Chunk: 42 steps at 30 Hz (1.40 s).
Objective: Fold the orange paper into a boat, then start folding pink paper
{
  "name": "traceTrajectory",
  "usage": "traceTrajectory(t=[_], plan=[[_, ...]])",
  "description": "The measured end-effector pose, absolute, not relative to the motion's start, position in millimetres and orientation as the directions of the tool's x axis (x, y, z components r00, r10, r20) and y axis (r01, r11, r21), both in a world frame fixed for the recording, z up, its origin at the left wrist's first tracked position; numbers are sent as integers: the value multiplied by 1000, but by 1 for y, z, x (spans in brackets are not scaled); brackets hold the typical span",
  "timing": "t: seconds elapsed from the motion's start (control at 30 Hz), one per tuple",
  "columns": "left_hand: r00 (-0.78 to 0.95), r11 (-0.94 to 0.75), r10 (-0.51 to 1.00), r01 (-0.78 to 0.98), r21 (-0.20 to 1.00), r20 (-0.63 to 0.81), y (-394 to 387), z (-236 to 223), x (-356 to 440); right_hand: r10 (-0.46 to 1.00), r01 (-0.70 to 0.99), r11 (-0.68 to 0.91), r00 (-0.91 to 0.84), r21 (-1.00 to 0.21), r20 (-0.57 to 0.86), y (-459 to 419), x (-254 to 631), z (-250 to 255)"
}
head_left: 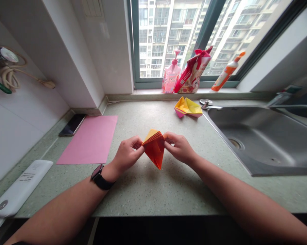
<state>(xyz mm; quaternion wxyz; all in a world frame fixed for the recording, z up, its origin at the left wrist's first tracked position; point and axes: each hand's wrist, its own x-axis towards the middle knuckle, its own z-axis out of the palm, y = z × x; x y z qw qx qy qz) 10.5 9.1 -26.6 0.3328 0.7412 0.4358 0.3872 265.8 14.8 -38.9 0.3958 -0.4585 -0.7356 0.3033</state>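
Between my two hands, above the counter, is an orange folded paper (154,149), shaped like a diamond with a point hanging down and several layers along its upper edge. My left hand (128,151) pinches its left corner between thumb and fingers; a black watch sits on that wrist. On the other side, my right hand (180,146) pinches the right corner. Behind them lies a folded paper piece (188,107), yellow inside and pink outside. A flat pink paper sheet (89,139) rests to the left of my left hand.
The speckled counter (143,194) carries a phone (72,125) and a white power bank (22,189) at left. A steel sink (260,136) is at right. On the windowsill stand a pink pump bottle (171,78), a red bag (192,73) and an orange-white bottle (226,75).
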Motion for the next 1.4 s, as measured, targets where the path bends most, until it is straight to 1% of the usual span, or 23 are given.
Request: traceTrajectory(t=[0.37, 0.53, 0.63, 0.7, 0.77, 0.83, 0.93, 1.0, 1.03, 1.17, 1.4], plan=[[336, -466, 872, 348, 813, 356, 7, -25, 10, 901, 447, 433, -250, -783, 356, 14, 265, -35], [340, -467, 872, 357, 809, 353, 7, -25, 10, 900, 442, 432, -261, -786, 348, 13, 265, -35], [352, -448, 876, 346, 824, 329, 7, -25, 10, 907, 401, 410, -268, -819, 323, 14, 265, -39], [353, -432, 882, 337, 836, 314, 9, -26, 8, 922, 335, 368, -256, -868, 292, 19, 271, -42], [329, -410, 895, 346, 844, 300, 12, -29, 5, 944, 258, 309, -201, -915, 262, 29, 285, -43], [300, -383, 911, 356, 853, 283, 16, -31, 1, 963, 234, 269, -69, -934, 260, 42, 310, -39], [304, -349, 921, 358, 866, 246, 21, -33, -3, 958, 232, 205, 153, -951, 244, 60, 359, -27], [299, -341, 923, 351, 872, 240, 23, -32, -4, 944, 260, 109, 275, -959, 182, 66, 391, -20], [297, -338, 925, 350, 874, 238, 23, -32, -4, 939, 268, 76, 306, -960, 160, 68, 404, -17], [302, -320, 929, 368, 873, 213, 24, -30, -4, 929, 293, -47, 364, -955, 66, 68, 436, -18], [311, -302, 932, 392, 869, 184, 25, -30, -4, 914, 360, -231, 398, -904, -75, 78, 444, -38]])
